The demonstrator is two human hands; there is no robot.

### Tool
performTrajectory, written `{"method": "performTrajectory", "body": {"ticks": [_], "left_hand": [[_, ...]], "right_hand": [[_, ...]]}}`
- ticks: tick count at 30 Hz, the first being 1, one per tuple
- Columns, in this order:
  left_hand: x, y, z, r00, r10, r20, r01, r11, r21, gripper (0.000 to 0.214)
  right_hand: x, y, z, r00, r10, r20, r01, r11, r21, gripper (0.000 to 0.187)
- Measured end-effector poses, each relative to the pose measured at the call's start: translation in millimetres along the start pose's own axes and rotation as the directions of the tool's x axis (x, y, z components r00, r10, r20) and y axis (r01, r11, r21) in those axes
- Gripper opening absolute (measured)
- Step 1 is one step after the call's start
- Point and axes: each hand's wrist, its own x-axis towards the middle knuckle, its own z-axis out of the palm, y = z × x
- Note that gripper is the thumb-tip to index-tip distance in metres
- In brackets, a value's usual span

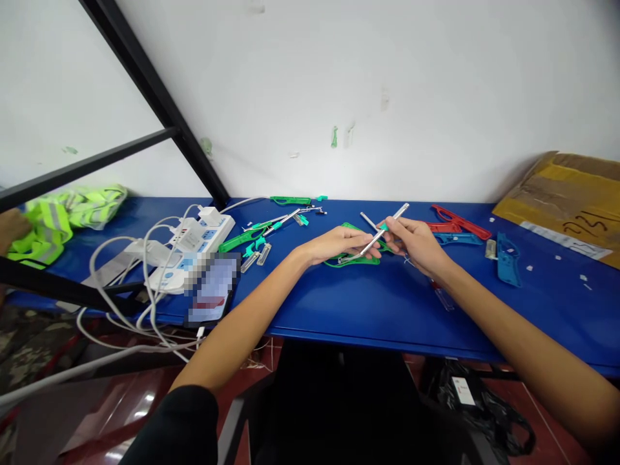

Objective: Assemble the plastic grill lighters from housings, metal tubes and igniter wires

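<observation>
A thin silver rod with a small green piece on it slants up to the right between my hands. My left hand is closed on its lower end, fingers pinched together. Higher up, near the green piece, my right hand pinches the same rod. Beneath the hands lie green plastic parts on the blue table, partly hidden by my fingers. Right of my right hand are red plastic handle-shaped parts and blue ones.
Green parts and rods lie to the left. Beyond them are a white power strip with plugs and cables, and a phone. A cardboard box stands right. A black frame rises left, near a reflective vest and another person's hand.
</observation>
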Motion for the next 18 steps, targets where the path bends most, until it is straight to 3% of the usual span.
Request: {"method": "performTrajectory", "body": {"ticks": [7, 18], "left_hand": [[-5, 6, 4.7, 0.992, 0.120, 0.044, -0.125, 0.981, 0.145, 0.031], [1, 8, 11.2, 0.979, 0.187, -0.086, -0.178, 0.978, 0.105, 0.035]], "right_hand": [[-3, -4, 2, 0.998, -0.010, 0.059, 0.010, 1.000, 0.012, 0.051], [-5, -5, 6, 0.995, -0.032, 0.091, 0.023, 0.995, 0.102, 0.043]]}}
